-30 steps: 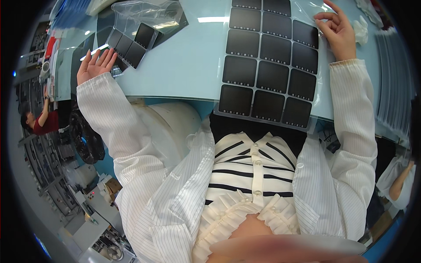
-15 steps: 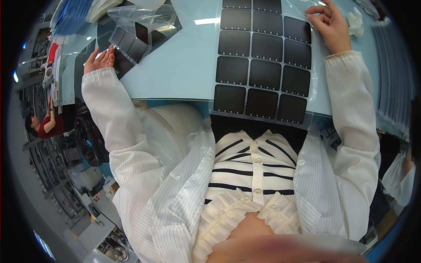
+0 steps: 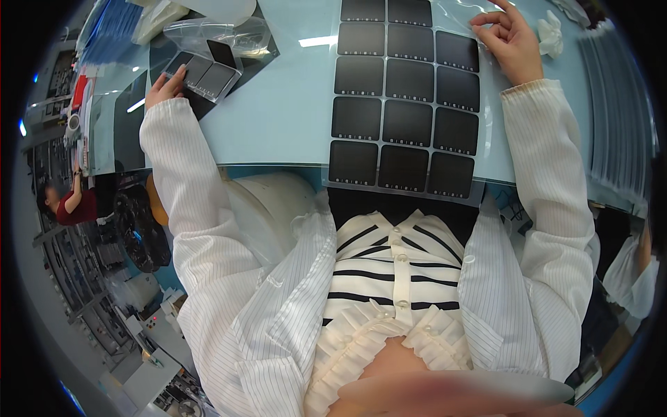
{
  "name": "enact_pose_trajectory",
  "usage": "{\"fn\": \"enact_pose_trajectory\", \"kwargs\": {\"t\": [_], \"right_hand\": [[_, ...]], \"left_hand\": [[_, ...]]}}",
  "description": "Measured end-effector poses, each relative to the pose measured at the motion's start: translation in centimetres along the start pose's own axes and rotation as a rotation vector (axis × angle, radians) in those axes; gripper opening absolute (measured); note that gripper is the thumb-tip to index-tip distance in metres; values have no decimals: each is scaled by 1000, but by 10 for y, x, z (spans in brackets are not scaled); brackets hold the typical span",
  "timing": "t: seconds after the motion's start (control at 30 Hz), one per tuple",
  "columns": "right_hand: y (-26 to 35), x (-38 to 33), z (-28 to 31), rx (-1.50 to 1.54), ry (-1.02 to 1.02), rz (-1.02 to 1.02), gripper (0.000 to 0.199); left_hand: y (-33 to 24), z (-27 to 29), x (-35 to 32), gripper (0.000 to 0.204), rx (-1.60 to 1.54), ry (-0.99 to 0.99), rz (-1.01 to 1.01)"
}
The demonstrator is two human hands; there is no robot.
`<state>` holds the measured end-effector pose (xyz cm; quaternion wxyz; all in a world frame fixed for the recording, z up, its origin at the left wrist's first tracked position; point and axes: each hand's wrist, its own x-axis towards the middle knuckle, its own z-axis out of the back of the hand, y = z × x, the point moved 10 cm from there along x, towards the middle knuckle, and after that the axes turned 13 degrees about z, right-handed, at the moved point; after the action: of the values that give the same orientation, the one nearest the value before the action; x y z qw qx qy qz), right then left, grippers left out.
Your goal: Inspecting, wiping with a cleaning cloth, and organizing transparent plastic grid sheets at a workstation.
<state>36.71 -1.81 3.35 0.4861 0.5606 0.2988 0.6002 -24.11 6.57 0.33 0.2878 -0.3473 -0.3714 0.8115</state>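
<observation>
A clear-backed sheet of black rectangular panels (image 3: 406,121) lies lengthwise on the pale table, its near end hanging over the front edge. My right hand (image 3: 512,47) is beside its far right side, fingers curled in and thumb bent toward them. Whether they pinch a bit of film is too small to make out. At the left, my left hand (image 3: 167,87) has its fingers closed on the edge of a small strip of dark panels (image 3: 212,78). One dark panel (image 3: 221,53) stands tilted up at the strip's far side.
Crumpled clear plastic film (image 3: 219,33) lies behind the strip. A crumpled white tissue (image 3: 550,35) sits right of my right hand. Stacked clear sheets (image 3: 615,111) line the right side. A large white rounded container (image 3: 274,205) stands under the table edge. Another person (image 3: 75,203) is at far left.
My left hand has turned from palm-up with spread fingers to closing on the small strip's edge. My right hand keeps its curled pose. The whole view has shifted slightly.
</observation>
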Motion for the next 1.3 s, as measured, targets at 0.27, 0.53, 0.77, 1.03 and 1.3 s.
{"fn": "enact_pose_trajectory", "kwargs": {"t": [0.27, 0.53, 0.77, 1.03, 1.3], "right_hand": [[2, 4, 1, 0, -7, -11, 54], [-13, 2, 15, -29, -106, -104, 53], [-18, 2, 19, 17, -118, -92, 55], [-10, 5, 62, -212, -336, 82, 41], [102, -7, -2, 23, 31, 233, 28]], "left_hand": [[-1, -46, -48, 26, -382, 511, 117], [-8, -33, -75, 17, -721, 652, -98], [-19, -27, -170, 26, -957, 946, -145], [-31, -12, -236, 44, -755, 808, -540], [-47, -59, -320, 21, -674, 1182, -718]]}}
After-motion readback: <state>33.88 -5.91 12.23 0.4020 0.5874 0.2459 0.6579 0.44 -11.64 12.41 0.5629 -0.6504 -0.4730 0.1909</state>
